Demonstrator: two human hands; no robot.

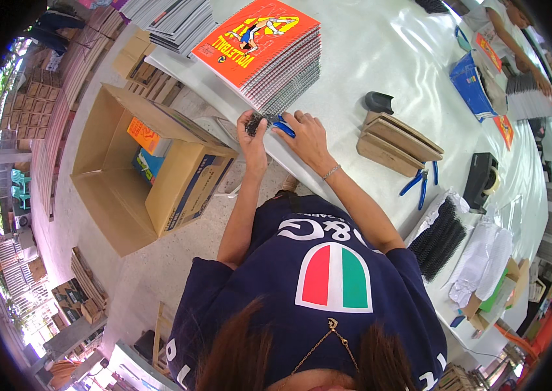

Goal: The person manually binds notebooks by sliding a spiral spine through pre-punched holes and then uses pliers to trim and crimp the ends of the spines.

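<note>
My left hand (253,143) is closed around dark wire coils (258,124) just beyond the table's near edge. Whether these coils are loose or bound to something, I cannot tell. Beside it, my right hand (306,138) grips blue-handled pliers (283,128), whose jaws point toward the coils and are partly hidden. Right behind both hands rises a tall stack of spiral-bound notebooks (269,49), with an orange-red volleyball cover on top.
An open cardboard box (188,189) with notebooks inside stands to the left. On the table (354,58) lie cardboard pieces (396,143), a second pair of blue-handled pliers (423,186), a tape dispenser (481,182), black spiral coils (442,238) and a blue basket (474,85). Another person works at the far right.
</note>
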